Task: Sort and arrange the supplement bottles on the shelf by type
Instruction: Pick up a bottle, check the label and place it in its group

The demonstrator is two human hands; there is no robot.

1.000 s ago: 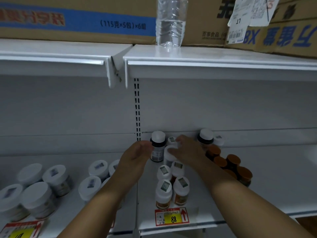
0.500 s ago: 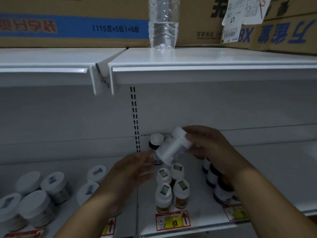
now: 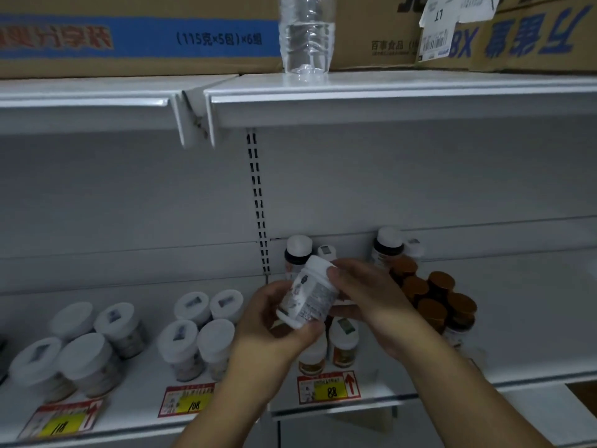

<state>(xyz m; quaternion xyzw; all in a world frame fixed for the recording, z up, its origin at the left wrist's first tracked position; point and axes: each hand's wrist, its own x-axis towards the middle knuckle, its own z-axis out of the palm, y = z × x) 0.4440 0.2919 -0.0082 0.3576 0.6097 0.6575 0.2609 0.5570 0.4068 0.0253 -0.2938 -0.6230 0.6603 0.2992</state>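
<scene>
Head view: A white supplement bottle (image 3: 307,295) is held tilted in front of the shelf (image 3: 517,318), above the front rows of stock, with its white cap pointing up and away. The left hand (image 3: 274,321) is closed in a grip around the bottle's lower end, fingers curled beneath the base. The right hand (image 3: 365,295) is closed in a grip on the upper part, thumb laid against the cap, fingers wrapped behind the body. Printed label text is seen on the bottle but cannot be read.

Directly behind the held bottle, a dark bottle with a white cap (image 3: 298,250) is seen standing upright against the back panel. A second dark, white-capped bottle (image 3: 387,245) is noted further right along the same panel. A cluster of brown-capped bottles (image 3: 436,295) is packed together just right of the right hand. Two amber bottles with white caps (image 3: 344,345) are partly hidden below the hands, near the front edge. On the left shelf section, wide white-lidded jars (image 3: 200,334) are grouped in blocks, with further jars at far left.

Red and yellow price tags (image 3: 329,388) are fixed along the front rail; "88" is legible on one. On the upper shelf, a clear plastic water bottle (image 3: 307,33) is standing in front of cardboard cartons (image 3: 139,33).
</scene>
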